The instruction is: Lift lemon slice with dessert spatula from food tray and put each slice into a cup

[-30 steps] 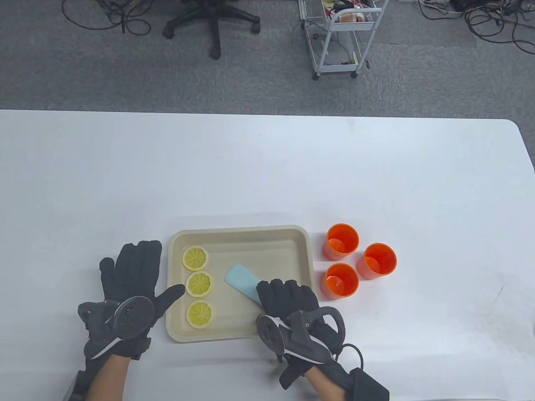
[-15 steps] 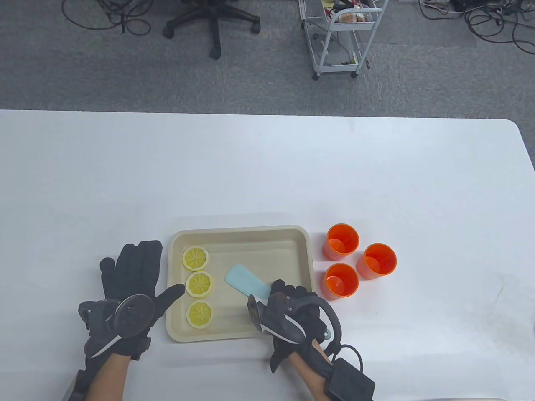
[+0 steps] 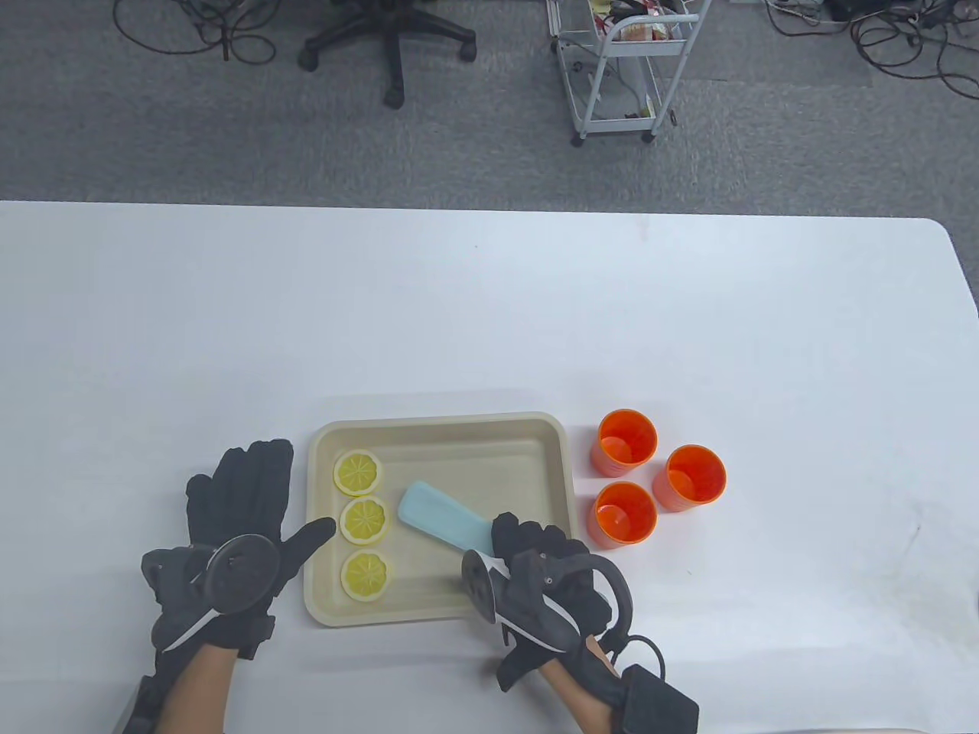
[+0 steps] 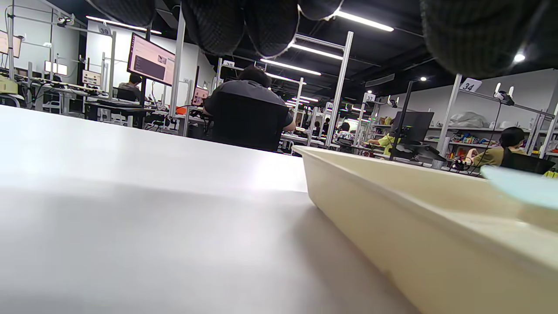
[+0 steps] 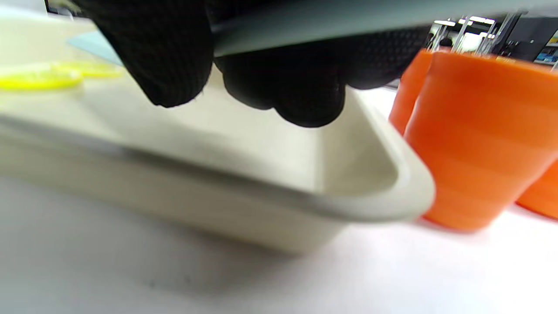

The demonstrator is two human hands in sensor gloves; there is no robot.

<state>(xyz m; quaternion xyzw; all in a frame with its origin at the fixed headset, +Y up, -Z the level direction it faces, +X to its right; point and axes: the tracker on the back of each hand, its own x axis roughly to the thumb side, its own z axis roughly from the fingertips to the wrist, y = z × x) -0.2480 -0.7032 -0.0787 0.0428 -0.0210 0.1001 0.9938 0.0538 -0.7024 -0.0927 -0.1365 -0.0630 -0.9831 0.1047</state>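
Overhead, the table view is showing the whole layout on the white worktop (image 3: 489,321): a beige rectangular plastic food tray (image 3: 441,425), three round yellow lemon slices lying in a column along the tray's left side, and three orange plastic cups (image 3: 626,447) standing in a cluster just to the right of the tray. The far slice (image 3: 357,472), the middle slice (image 3: 365,520) and the near slice (image 3: 366,575) are all lying flat on the tray floor.

The right hand (image 3: 547,585) is reaching in over the tray's near right corner, its grip clenched around the handle of the pale blue flat-bladed dessert spatula (image 3: 440,521). The blade is pointing up and left across the tray, with its tip just beside the middle slice; whether they are touching cannot be told from above.

The left hand (image 3: 237,527) is lying flat on the worktop beside the tray's left wall, fingers extended and grip released, the thumb reaching to the tray rim.

The right wrist view is adding what the overhead camera is hiding: the gloved fingers (image 5: 170,56) are curling around the spatula handle above the tray's corner, and the nearest cup (image 5: 479,139) is standing close beside that corner. The lemon slices are appearing there only as a yellow blur.

The left wrist view is showing the tray's outer wall (image 4: 418,226) from worktop level, and other people sitting at workstations in the background.
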